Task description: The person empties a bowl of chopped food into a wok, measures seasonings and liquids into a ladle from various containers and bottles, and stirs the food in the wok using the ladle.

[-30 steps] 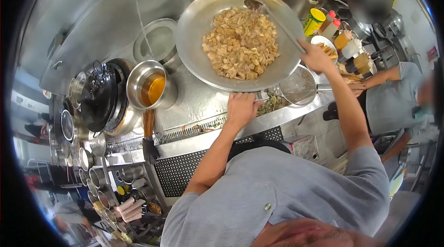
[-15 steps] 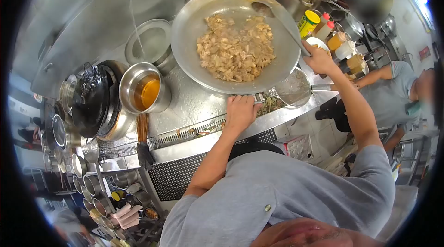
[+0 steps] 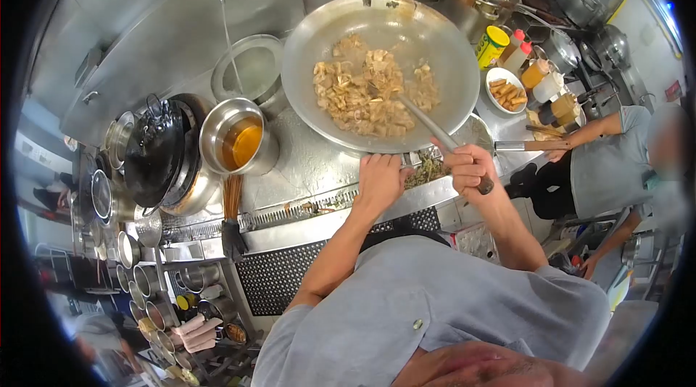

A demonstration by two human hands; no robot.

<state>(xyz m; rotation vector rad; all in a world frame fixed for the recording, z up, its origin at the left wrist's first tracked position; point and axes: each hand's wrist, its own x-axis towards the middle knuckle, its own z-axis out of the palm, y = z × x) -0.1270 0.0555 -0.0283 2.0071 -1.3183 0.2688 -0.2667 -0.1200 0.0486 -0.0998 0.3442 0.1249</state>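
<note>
A large metal wok (image 3: 312, 108) holds chopped, browned pieces of food (image 3: 355, 93). My right hand (image 3: 470, 168) is wrapped round the long handle of a ladle (image 3: 428, 117), whose head is hidden among the pieces near the wok's middle. At the wok's near edge, my left hand (image 3: 382, 180) is closed at the rim or its handle; its fingertips are partly hidden, so what they grip is unclear.
A pot of amber liquid (image 3: 243, 142) stands left of the wok, above a bamboo brush (image 3: 232, 202). On the right are a bowl of fried pieces (image 3: 506, 91), a yellow can (image 3: 492, 46), squeeze bottles (image 3: 535, 73) and a strainer (image 3: 475, 133). Beyond stands a co-worker (image 3: 609, 162).
My right hand has come down and nearer, drawing the ladle from the wok's far right side into the food. The pieces have shifted and spread. My left hand stays at the near rim.
</note>
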